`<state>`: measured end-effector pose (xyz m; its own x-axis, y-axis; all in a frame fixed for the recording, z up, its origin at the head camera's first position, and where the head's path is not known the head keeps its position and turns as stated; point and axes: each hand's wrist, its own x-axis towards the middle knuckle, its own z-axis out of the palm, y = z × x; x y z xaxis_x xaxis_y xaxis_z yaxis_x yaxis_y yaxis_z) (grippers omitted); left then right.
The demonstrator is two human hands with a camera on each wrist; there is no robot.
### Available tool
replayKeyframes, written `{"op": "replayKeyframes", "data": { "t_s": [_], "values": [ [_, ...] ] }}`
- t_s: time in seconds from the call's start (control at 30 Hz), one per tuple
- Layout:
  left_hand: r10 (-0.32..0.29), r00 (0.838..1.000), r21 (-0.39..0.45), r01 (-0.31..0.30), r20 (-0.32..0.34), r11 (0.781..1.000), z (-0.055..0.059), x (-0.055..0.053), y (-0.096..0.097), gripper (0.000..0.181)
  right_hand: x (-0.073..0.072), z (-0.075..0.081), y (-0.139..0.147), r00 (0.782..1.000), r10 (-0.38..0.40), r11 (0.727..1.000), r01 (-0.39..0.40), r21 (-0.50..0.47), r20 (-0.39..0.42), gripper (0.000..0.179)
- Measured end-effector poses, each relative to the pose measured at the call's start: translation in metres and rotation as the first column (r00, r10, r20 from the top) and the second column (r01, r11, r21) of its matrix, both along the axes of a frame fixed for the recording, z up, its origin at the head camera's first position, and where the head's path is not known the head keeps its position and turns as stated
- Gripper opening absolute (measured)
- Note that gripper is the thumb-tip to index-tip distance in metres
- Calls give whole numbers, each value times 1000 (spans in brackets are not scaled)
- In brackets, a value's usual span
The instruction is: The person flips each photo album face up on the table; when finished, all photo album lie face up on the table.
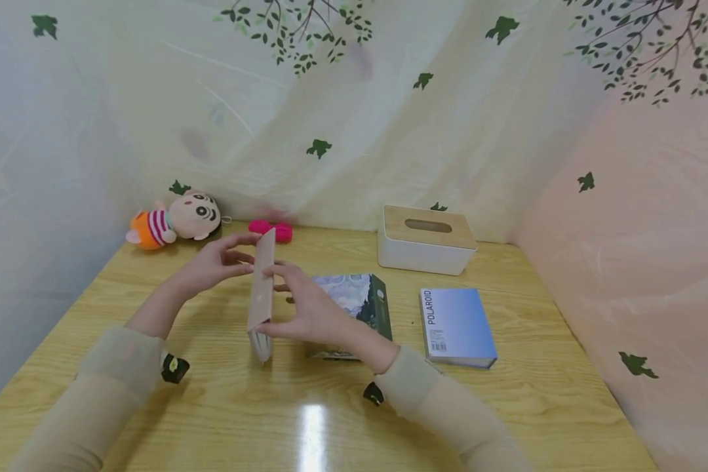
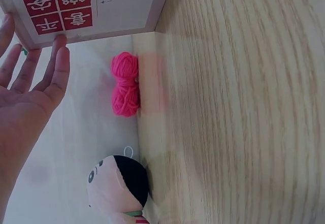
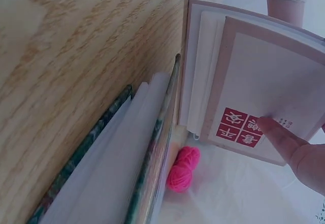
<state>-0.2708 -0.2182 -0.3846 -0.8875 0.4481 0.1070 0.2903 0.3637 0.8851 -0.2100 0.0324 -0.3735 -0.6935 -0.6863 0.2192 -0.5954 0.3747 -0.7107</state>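
A beige hardcover book [image 1: 262,282] stands on edge between my two hands, seen nearly edge-on in the head view. Red square characters mark its cover [image 2: 119,10] in both wrist views. My left hand [image 1: 215,265] touches the book's left side and edge, fingers mostly straight. From the other side my right hand [image 1: 315,311] grips it, thumb at the near edge and fingers higher up; one fingertip presses the cover in the right wrist view. Partly behind my right hand is a dark green book [image 1: 382,308] with a pale purple picture; its white pages [image 3: 109,178] show close up.
At the right lies a blue POLAROID book [image 1: 460,324]. A white tissue box [image 1: 425,255] with a wooden lid stands at the back. Pink yarn [image 1: 283,232] and a plush doll [image 1: 179,219] lie along the back left, near the cloth backdrop [image 1: 354,183].
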Motion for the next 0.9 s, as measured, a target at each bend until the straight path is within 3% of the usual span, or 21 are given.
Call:
{"op": "replayKeyframes", "data": {
  "t_s": [0.27, 0.43, 0.67, 0.9],
  "values": [
    [-7, 1000, 50, 5, 26, 999, 6, 4, -3, 56, -2, -7, -11, 997, -31, 997, 36, -74, 67, 97],
    [38, 999, -38, -36, 27, 999, 10, 6, -5, 62, -3, -16, -15, 991, -36, 996, 46, -73, 129, 104],
    [65, 997, -119, -61, 30, 991, 8, 10, -17, 62, -3, -29, -20, 999, -22, 998, 20, 54, 32, 103],
    [81, 995, -136, -73, 57, 988, 0, 12, -25, 64, -4, -37, -21, 997, 8, 976, 8, 216, -71, 105]
  ]
}}
